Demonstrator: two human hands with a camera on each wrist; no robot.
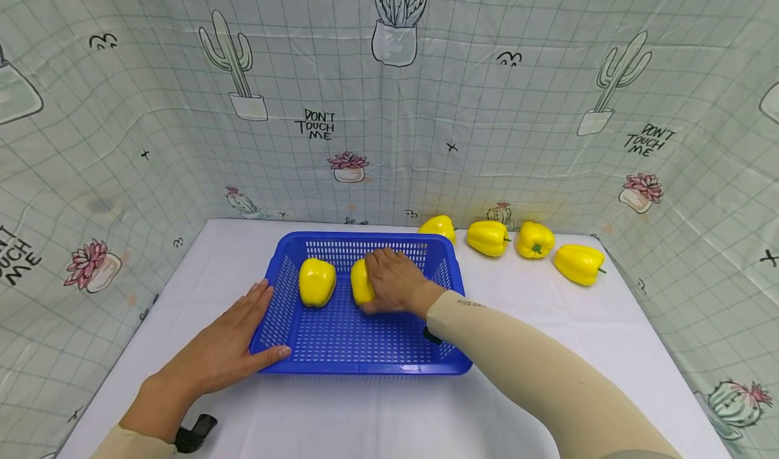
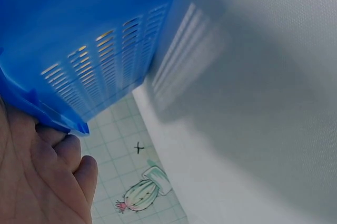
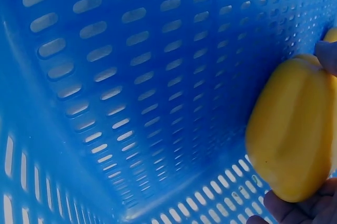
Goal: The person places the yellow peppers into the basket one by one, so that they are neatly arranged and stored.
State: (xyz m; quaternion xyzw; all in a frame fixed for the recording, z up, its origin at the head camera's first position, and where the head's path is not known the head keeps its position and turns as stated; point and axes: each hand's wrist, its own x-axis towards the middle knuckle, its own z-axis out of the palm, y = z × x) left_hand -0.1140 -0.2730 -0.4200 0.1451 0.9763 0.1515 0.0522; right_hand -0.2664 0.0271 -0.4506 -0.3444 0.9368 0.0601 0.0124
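Head view: positioned above and behind both hands, facing forward and down, far enough back to cover the entire blue plastic basket [image 1: 359, 368]. Left wrist view: close range, beneath the left hand [image 1: 225, 344], facing the basket's outer wall. Right wrist view: close range, beside the right hand [image 1: 395, 283], facing the basket's interior. Head and right wrist views share the gripped yellow bell pepper [image 1: 360, 284].

Around me: gridded walls [image 1: 450, 101], potted plant prints [image 1: 394, 42], "DON'T TOUCH ME" lettering [image 1: 316, 126] | before me: white-clothed counter [image 1: 316, 415] | light: soft shadow [image 2: 221, 92]
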